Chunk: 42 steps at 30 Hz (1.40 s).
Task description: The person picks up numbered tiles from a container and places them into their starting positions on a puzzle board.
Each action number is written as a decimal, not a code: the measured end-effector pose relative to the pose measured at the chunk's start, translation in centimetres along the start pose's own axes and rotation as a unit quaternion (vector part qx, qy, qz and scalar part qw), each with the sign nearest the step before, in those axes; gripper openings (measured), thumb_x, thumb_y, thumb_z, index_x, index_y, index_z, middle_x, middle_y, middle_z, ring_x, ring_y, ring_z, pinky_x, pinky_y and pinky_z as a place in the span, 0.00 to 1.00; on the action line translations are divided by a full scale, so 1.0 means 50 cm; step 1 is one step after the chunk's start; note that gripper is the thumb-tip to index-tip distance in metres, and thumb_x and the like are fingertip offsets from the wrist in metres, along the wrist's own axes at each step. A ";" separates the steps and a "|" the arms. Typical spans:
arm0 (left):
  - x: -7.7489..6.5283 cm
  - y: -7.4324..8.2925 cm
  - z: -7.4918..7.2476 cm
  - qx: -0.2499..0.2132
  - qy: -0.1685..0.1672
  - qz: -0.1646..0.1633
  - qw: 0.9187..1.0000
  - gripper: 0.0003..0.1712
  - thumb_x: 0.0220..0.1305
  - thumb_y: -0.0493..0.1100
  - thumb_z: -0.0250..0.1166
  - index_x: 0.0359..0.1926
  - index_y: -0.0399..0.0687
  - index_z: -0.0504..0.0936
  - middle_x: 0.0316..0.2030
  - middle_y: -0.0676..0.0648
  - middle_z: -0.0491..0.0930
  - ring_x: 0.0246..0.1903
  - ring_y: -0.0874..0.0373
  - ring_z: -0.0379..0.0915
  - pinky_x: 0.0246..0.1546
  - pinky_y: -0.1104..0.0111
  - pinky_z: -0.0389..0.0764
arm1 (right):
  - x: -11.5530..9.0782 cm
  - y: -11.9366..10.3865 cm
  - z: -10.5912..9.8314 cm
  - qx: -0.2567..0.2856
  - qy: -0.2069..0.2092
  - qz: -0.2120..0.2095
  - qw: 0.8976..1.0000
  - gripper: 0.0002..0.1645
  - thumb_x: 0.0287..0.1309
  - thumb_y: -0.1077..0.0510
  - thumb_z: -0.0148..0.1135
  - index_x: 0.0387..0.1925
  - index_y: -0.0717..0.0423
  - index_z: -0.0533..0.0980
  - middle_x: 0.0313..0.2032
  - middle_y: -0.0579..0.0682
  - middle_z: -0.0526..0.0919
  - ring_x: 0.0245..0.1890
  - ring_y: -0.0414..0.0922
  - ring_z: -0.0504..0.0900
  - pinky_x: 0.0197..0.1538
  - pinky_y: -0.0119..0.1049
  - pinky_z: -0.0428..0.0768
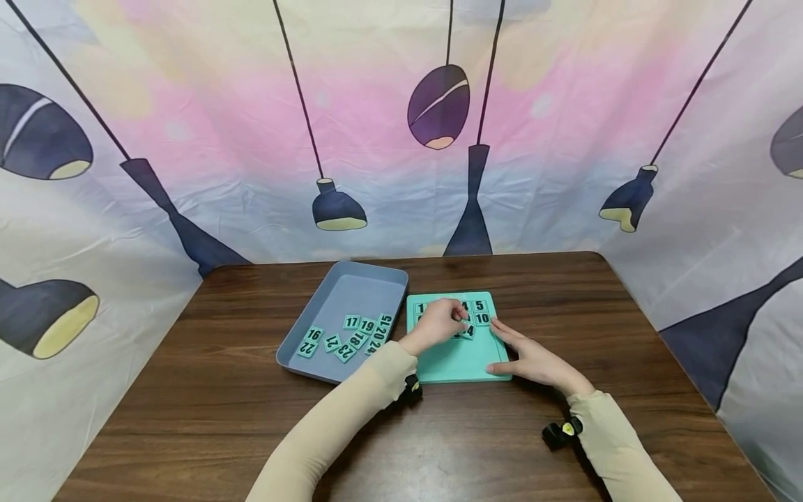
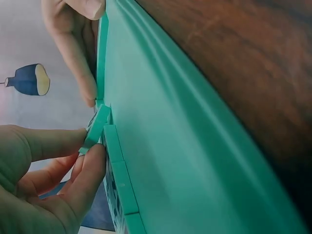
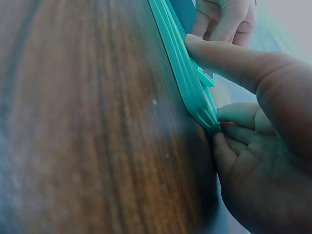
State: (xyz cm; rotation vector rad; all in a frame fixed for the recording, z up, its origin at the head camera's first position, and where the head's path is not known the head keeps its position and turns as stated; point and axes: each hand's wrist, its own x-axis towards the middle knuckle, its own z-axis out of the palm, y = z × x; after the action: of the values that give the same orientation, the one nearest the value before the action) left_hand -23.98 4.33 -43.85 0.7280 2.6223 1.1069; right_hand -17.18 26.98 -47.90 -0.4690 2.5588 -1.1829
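Left hand [image 1: 437, 325]: pinches one green tile [image 2: 95, 128], best lowered level and square; right hand [image 1: 534, 360]: spread, steadies green board [image 1: 458, 364].

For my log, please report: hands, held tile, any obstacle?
Left hand pinching tilted, square turquoise tile. Right hand touching edge of flat turquoise board. Possible obstacle: neighbouring turquoise tiles, close beside held tile.

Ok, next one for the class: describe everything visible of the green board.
The green board is a flat, roughly square slab with rounded corners, ridged sides and a smooth, plastic-like look. It lies on the brown table beside the blue-grey tray. Numbered tiles, 5 and 10 among them, sit on its far part; its near part is bare. The right hand touches its right side; the left hand pinches a tile over it, hiding part.
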 end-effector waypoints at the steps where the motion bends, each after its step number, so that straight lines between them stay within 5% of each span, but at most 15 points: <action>1: 0.001 0.001 0.002 0.005 0.000 0.002 1.000 0.04 0.66 0.32 0.68 0.41 0.38 0.83 0.32 0.49 0.78 0.30 0.60 0.71 0.32 0.69 0.73 | -0.001 0.001 -0.001 0.000 0.000 0.001 1.000 0.61 0.59 0.38 0.70 0.79 0.57 0.48 0.79 0.56 0.44 0.77 0.61 0.45 0.70 0.64 0.56; 8: 0.007 0.011 0.012 0.080 -0.025 0.026 0.996 0.06 0.65 0.35 0.69 0.43 0.40 0.85 0.38 0.47 0.81 0.36 0.58 0.76 0.37 0.69 0.77 | -0.006 0.004 -0.002 0.005 0.004 0.000 1.000 0.60 0.59 0.38 0.71 0.80 0.56 0.48 0.80 0.55 0.43 0.77 0.61 0.44 0.70 0.64 0.56; 16: 0.003 0.017 0.022 0.191 -0.092 0.077 0.974 0.19 0.65 0.45 0.71 0.55 0.46 0.84 0.53 0.48 0.81 0.60 0.52 0.73 0.57 0.65 0.76 | -0.009 0.002 -0.002 -0.004 0.005 -0.007 1.000 0.59 0.60 0.39 0.70 0.79 0.57 0.48 0.79 0.58 0.44 0.77 0.64 0.46 0.68 0.66 0.58; 29: 0.008 0.005 0.020 0.185 -0.063 0.062 0.979 0.14 0.66 0.40 0.70 0.52 0.45 0.84 0.48 0.46 0.79 0.44 0.55 0.78 0.43 0.68 0.79 | -0.009 0.007 -0.002 0.002 0.009 0.002 1.000 0.60 0.59 0.38 0.71 0.80 0.56 0.49 0.80 0.55 0.44 0.77 0.61 0.45 0.70 0.63 0.57; 33: 0.007 -0.001 -0.031 0.156 -0.047 0.057 0.985 0.16 0.67 0.39 0.69 0.54 0.40 0.83 0.49 0.43 0.80 0.48 0.52 0.77 0.46 0.63 0.79 | -0.006 0.006 0.000 0.006 0.005 0.000 1.000 0.60 0.59 0.39 0.71 0.80 0.55 0.48 0.80 0.54 0.43 0.78 0.60 0.45 0.70 0.63 0.57; 39: 0.011 -0.028 -0.182 0.093 0.057 0.009 0.994 0.15 0.71 0.40 0.63 0.55 0.37 0.80 0.46 0.42 0.81 0.44 0.49 0.77 0.47 0.58 0.79 | 0.002 0.002 0.005 0.007 0.003 -0.007 1.000 0.59 0.58 0.39 0.71 0.80 0.54 0.50 0.80 0.51 0.43 0.78 0.59 0.44 0.70 0.64 0.57; 42: 0.011 -0.058 -0.236 0.072 0.080 -0.020 0.994 0.16 0.74 0.40 0.59 0.57 0.36 0.77 0.46 0.40 0.81 0.43 0.48 0.78 0.44 0.57 0.80 | 0.001 0.003 0.004 0.003 0.005 -0.008 1.000 0.60 0.58 0.38 0.71 0.79 0.55 0.50 0.80 0.52 0.43 0.78 0.59 0.44 0.70 0.64 0.57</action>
State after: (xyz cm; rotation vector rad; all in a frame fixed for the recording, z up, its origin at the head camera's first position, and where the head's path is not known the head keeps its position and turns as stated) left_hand -29.83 -4.39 -37.69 0.6362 2.8629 1.0121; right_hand -17.16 26.93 -48.13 -0.4849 2.5628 -1.2020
